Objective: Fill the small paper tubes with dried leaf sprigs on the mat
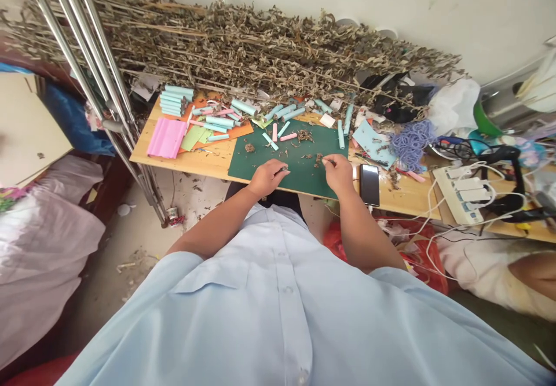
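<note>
Light-blue shirt [269, 293] nearest. Our left hand [266, 177]: fingers closed on a dark scrap [284, 169], probably dried leaf, too small to be sure. Our right hand [340, 173]: fingers pinched narrow beside leaf crumbs [318, 159] on the green mat [299, 175]. Looks like we're picking leaf; next move calls for a light pinch. Paper tubes [244, 106], then dried stalks [260, 44] behind.

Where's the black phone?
In the head view, the phone lies on the wooden table, just right of the green mat and the person's right hand, left of the white power strip.
</note>
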Motion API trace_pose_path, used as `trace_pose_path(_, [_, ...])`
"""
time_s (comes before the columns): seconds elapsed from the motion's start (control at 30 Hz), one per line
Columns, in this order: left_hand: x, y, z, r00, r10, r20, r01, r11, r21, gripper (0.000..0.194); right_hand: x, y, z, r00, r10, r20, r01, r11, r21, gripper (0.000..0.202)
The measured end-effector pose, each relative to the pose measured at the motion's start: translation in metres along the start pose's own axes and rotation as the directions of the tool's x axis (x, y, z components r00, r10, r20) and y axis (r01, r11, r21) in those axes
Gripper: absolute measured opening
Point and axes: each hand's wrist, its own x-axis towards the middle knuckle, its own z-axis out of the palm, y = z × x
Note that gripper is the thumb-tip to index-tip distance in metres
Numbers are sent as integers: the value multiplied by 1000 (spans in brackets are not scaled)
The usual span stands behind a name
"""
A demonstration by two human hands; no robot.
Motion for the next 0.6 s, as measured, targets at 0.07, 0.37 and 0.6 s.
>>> trace_pose_path(0.07, [0, 0, 0, 1000, 0, -4, 0, 1000, 1, 19, -10, -17, 2, 997, 49, 60, -59, 982, 177, 23])
trace_pose_path(0.37, [-1, -2, 0, 999, 28, 41, -28, 1000, -14, 27, -40, -95, 16, 934, -269, 237, 217, 950, 225, 16])
trace_pose_path(0.6, [-3, -4, 2, 998, 45, 49, -46, 999, 22, 32, -31, -105, 15, 825, -452, 340, 485, 875, -13, 12])
